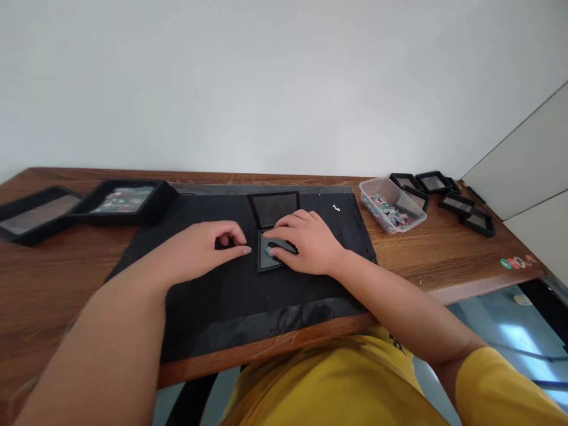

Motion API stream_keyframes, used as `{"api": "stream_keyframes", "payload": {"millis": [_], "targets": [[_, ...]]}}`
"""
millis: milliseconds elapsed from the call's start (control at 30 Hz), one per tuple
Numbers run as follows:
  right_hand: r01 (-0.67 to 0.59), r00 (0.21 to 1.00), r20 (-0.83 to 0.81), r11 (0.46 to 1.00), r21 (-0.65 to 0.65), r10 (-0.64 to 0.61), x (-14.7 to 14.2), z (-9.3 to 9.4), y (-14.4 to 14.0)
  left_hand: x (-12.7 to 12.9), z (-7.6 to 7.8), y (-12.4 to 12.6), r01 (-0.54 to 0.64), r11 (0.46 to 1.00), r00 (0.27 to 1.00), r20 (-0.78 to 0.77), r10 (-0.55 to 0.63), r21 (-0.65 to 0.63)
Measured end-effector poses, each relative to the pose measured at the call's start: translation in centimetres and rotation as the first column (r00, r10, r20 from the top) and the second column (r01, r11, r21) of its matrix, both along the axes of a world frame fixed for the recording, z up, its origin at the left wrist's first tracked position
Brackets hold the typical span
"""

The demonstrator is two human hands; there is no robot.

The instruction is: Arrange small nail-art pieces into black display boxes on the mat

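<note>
From the head view, our right hand (308, 242) lies flat on a small black case (269, 255) mid-mat (222, 296), fingers pressing a greenish piece into it. Our left hand (206, 245), loosely curled and holding nothing, touches the case's left edge. An open lid (273, 209) lies just behind.

Probably a small assembly workstation, wooden desk (444, 260) against plain white wall (284, 83), black work mat (213, 296), stacked black trays (444, 192), parts tub (390, 204)

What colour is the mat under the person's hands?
Black. The mat lies on a brown wooden table; the head view shows it clearly.
</note>
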State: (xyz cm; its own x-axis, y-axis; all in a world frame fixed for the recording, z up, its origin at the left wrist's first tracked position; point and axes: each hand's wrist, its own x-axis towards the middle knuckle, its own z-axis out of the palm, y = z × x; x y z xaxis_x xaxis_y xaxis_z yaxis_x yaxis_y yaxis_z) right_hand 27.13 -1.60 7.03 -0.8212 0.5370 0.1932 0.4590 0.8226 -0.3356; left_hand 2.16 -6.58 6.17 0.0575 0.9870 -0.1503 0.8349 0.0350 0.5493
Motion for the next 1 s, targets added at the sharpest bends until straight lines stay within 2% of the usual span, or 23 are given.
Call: {"api": "stream_keyframes", "payload": {"millis": [100,500,633,833,1000], "targets": [[-0.072,0.997,-0.001,0.997,0.006,0.072,-0.2,-0.6,0.1,0.0,0.0,0.2,-0.005,1.0,1.0,0.007,0.005,-0.02],[-0.112,0.993,0.05,0.988,0.109,0.107,-0.6,-0.9,0.4,0.0,-0.2,0.1,-0.012,1.0,0.998,0.06,0.011,0.014],[-0.097,0.995,0.036,0.988,0.119,0.093,-0.9,-0.7,0.4,0.2,0.1,-0.2,-0.037,0.997,0.995,0.095,0.031,0.064],[0.017,0.99,-0.138,1.0,0.013,-0.015,-0.3,-0.3,0.8,1.8,0.7,-0.5,-0.138,0.976,0.985,0.127,0.118,0.168],[0.105,0.961,-0.247,0.99,-0.091,-0.124,0.2,-0.6,1.6,3.4,0.2,0.0,-0.06,0.966,0.99,0.139,0.025,0.25]]}}
